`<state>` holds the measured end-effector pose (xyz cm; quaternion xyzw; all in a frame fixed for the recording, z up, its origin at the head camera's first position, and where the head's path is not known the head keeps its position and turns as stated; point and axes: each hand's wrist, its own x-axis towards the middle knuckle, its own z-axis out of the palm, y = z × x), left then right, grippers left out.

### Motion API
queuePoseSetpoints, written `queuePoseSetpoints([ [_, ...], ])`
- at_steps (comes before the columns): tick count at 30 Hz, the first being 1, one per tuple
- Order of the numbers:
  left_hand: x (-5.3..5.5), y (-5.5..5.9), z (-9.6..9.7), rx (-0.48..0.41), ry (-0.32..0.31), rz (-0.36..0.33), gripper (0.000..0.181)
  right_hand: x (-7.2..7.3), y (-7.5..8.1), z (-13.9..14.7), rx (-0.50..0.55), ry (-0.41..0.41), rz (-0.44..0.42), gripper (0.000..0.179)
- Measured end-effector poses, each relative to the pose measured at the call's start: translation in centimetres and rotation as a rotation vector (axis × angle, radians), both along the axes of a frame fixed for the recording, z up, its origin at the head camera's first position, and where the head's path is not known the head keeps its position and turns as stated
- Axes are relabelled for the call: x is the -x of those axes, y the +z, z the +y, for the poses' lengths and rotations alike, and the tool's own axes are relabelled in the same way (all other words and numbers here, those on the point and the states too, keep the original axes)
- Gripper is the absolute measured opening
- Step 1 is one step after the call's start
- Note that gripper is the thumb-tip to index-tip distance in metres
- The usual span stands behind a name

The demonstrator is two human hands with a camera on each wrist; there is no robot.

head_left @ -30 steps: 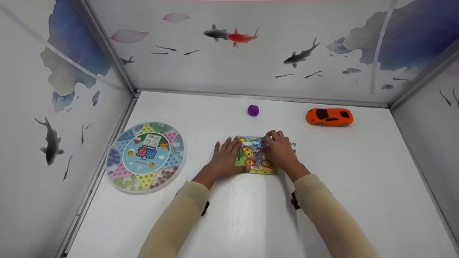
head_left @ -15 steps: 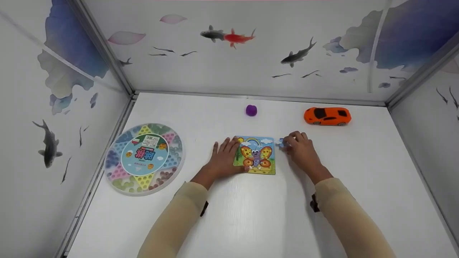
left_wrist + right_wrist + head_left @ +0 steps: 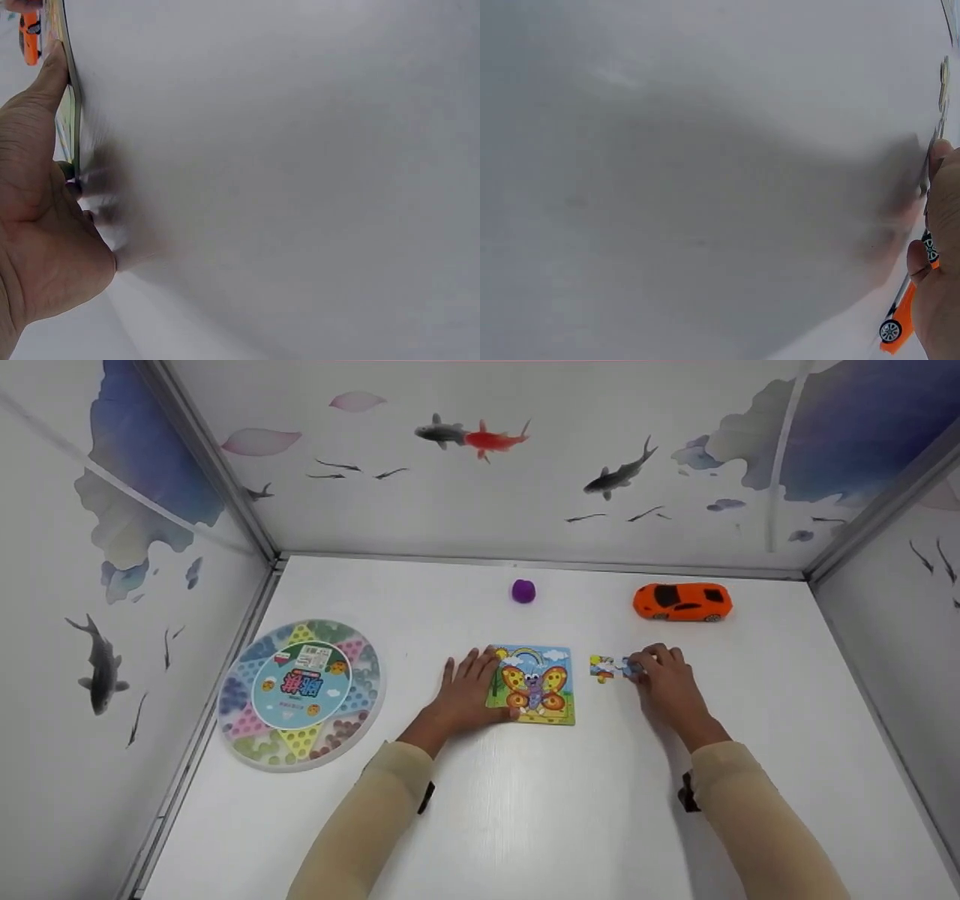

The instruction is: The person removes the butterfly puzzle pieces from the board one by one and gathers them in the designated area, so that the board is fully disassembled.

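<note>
A square butterfly jigsaw puzzle (image 3: 532, 686) lies flat at mid-table. My left hand (image 3: 469, 690) rests along its left side, fingers spread out straight and thumb over the lower left edge. In the left wrist view, that thumb (image 3: 51, 75) lies on the puzzle's rim. Right of the puzzle, a small white, yellow and blue puzzle piece (image 3: 602, 667) lies on the table. Just beside it, my right hand (image 3: 671, 690) pinches a blue puzzle piece (image 3: 630, 666), partly covered by the fingertips. Whether the two pieces touch, I cannot tell.
A round Chinese checkers box (image 3: 300, 695) full of coloured marbles lies on the left of the white table (image 3: 525, 810). At the back stand a small purple ball-like object (image 3: 523, 591) and an orange toy car (image 3: 682, 601). Printed walls enclose the table.
My right hand has moved from over the puzzle to its right, carrying the blue puzzle piece away. A white and yellow piece now shows beside it. My left hand has stayed put.
</note>
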<state>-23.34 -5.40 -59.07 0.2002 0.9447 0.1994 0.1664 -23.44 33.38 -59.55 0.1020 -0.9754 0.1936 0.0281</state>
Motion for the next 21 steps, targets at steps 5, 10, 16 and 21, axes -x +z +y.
queuePoseSetpoints([
  [5, 0.29, -0.73, -0.09, -0.014, 0.004, -0.014, 0.112, 0.05, 0.06, 0.36, -0.008, -0.003, -0.013, 0.03],
  [10, -0.18, 0.11, -0.18, -0.017, -0.005, 0.01, 0.109, 0.19, 0.17, 0.21, -0.011, -0.001, -0.036, 0.031],
  [16, -0.22, 0.07, -0.22, -0.03, -0.008, 0.006, 0.109, 0.35, 0.23, 0.05, -0.009, 0.008, -0.047, 0.032],
  [21, -0.2, 0.06, -0.25, -0.035, -0.007, 0.002, 0.108, 0.49, 0.13, 0.03, -0.011, 0.005, -0.056, 0.033],
])
